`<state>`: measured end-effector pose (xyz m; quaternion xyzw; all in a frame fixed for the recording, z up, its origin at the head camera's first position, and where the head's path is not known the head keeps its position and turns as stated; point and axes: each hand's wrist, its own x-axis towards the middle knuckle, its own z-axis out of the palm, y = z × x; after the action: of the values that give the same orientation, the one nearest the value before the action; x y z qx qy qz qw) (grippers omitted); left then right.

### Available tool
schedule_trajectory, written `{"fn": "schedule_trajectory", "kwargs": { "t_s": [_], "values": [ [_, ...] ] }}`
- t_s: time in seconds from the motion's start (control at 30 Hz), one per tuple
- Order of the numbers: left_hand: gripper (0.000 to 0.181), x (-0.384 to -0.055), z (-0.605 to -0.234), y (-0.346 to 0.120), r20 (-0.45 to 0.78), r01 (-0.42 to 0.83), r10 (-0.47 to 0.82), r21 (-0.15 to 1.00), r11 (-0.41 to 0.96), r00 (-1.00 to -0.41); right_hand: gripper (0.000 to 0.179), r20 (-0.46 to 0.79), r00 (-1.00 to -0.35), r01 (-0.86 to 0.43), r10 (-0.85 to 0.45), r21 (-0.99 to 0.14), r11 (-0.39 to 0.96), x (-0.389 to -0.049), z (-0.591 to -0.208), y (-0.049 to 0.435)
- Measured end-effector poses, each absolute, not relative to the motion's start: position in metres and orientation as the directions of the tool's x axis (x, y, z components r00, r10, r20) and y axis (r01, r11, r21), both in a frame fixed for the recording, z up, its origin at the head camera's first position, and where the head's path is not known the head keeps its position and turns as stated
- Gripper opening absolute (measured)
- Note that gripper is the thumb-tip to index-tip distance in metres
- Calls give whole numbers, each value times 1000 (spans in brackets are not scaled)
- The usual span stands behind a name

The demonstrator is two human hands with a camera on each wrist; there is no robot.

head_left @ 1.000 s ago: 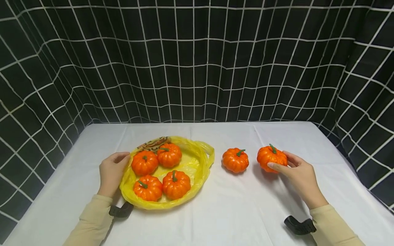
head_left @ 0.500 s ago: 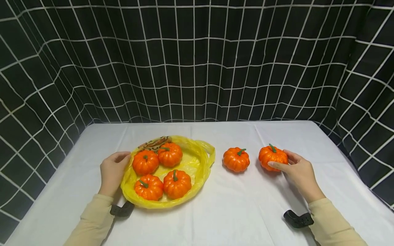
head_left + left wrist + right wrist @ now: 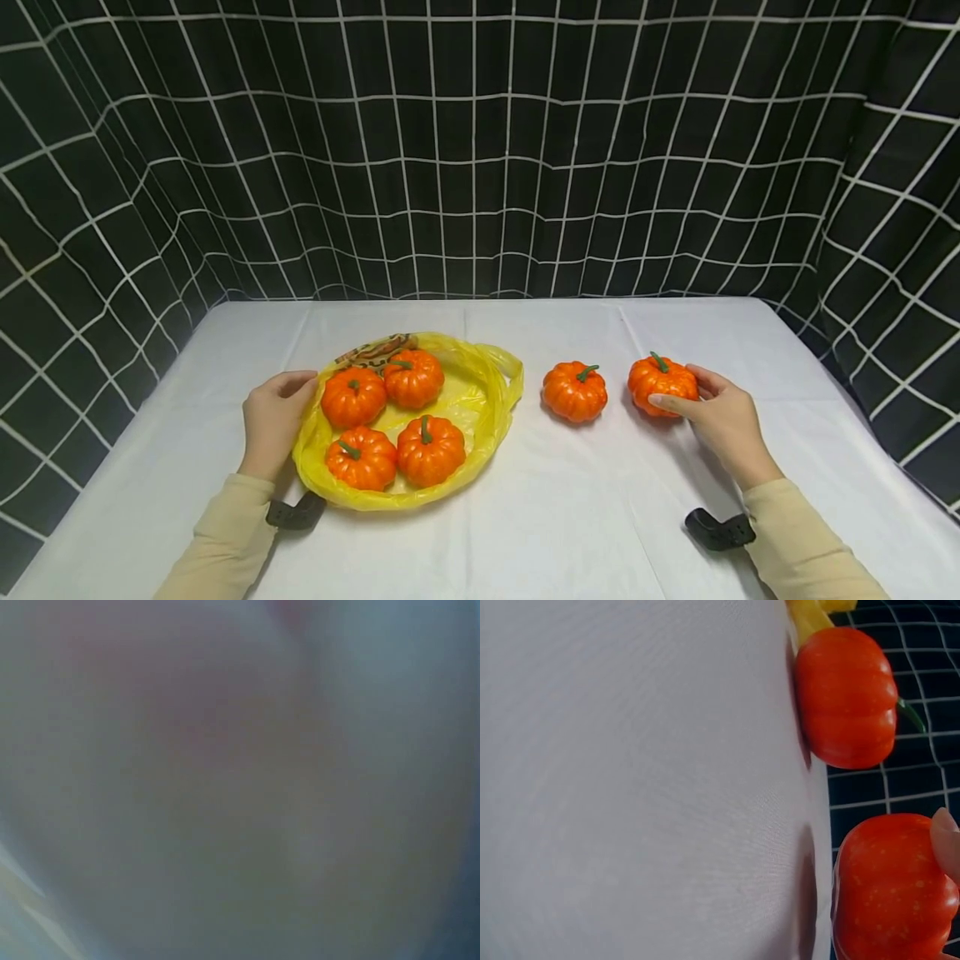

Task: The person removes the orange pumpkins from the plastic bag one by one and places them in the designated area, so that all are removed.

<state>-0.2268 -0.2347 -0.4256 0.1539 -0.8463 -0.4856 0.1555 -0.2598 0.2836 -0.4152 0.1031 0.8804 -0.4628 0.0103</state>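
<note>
The right hand (image 3: 722, 415) has shifted slightly inward over the last second, pinching one pumpkin (image 3: 656, 383) between thumb and fingers, beside a loose pumpkin (image 3: 573, 393) on the white cloth (image 3: 540, 525), while the left hand (image 3: 272, 418) touches the yellow bag (image 3: 489, 429) containing four pumpkins (image 3: 431, 454), its grip hidden from view.

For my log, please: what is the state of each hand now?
Left hand: at the yellow bag; whether gripping cannot be told.
Right hand: holding the rightmost orange pumpkin.
</note>
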Motion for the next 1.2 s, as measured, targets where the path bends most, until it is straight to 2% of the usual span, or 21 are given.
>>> {"fn": "schedule_trajectory", "kwargs": {
  "t_s": [0.63,1.2],
  "values": [
    [30,-230,-427,-236,111,-102,-402,875,472,-909,97,-135,-978,202,162,-821,534,-266,-420,282],
    [31,-229,-427,-237,97,-116,-407,876,468,-908,96,-102,-986,159,133,-816,555,-265,-422,282]
  ]
}}
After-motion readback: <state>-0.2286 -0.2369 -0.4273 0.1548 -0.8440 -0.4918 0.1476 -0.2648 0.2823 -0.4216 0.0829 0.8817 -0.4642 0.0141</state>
